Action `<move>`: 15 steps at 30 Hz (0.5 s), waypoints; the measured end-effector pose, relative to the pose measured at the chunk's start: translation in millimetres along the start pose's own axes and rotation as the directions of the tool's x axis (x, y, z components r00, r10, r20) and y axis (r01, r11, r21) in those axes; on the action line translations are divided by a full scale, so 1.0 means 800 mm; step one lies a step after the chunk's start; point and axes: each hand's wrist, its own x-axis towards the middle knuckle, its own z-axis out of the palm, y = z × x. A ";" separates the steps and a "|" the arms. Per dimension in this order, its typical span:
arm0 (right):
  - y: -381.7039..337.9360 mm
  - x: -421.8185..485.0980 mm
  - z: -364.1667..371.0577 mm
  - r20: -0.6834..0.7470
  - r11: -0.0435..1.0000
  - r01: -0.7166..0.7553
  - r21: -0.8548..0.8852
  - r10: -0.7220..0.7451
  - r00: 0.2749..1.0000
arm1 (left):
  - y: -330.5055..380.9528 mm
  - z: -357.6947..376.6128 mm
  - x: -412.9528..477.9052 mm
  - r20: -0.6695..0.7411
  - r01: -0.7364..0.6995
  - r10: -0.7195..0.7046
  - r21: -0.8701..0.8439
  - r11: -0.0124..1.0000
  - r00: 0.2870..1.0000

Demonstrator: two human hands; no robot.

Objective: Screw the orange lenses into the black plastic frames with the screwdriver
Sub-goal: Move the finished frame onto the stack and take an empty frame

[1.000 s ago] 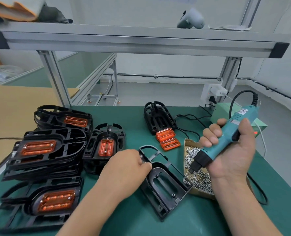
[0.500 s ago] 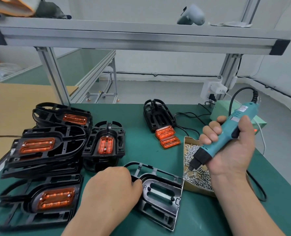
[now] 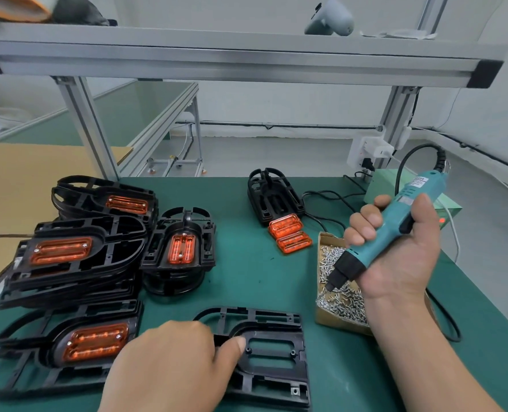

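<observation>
An empty black frame [image 3: 276, 337] is lying flat on the green counter [image 3: 246, 278], close to the front edge, with its lens opening bare. The left hand [image 3: 169, 364] is gripping the frame's left part: the fingers are curling round the rim and the thumb is pressing down on the raised edge beside the opening.

To the right, the right hand [image 3: 395, 257] is clenching a teal screwdriver [image 3: 392, 227], fingers wrapped round its body. The tool is slanting down to the left, and its black nose is pointing into a small cardboard box [image 3: 325, 318] filled with silver screws [image 3: 344, 301]. The tip is sitting right at the pile; whether it is touching a screw I cannot tell. The tool's black cable is looping up behind the hand.

Further back, two loose orange lenses [image 3: 289, 234] are lying side by side, just in front of a short stack of empty frames [image 3: 272, 197].

On the left, finished frames [image 3: 77, 257] with orange lenses already screwed in are piling up in several stacks, one of them just beside the left hand.

A pale green box [image 3: 377, 185] with a red light is standing at the back right corner, and an aluminium shelf [image 3: 234, 58] is spanning overhead.
</observation>
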 end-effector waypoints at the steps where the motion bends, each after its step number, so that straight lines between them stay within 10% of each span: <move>1: 0.000 0.000 0.000 -0.001 1.000 0.001 -0.001 -0.001 1.000 | -0.001 -0.004 -0.002 -0.029 -0.013 0.013 -0.008 1.000 1.000; 7: 0.001 0.001 -0.001 0.008 1.000 0.000 -0.001 0.000 1.000 | -0.004 -0.021 0.011 -0.197 -0.196 0.164 -0.153 0.969 0.967; 15: 0.000 0.001 -0.002 0.002 1.000 -0.002 0.010 0.002 1.000 | 0.022 -0.009 0.044 -0.061 -0.287 0.289 0.027 0.957 0.956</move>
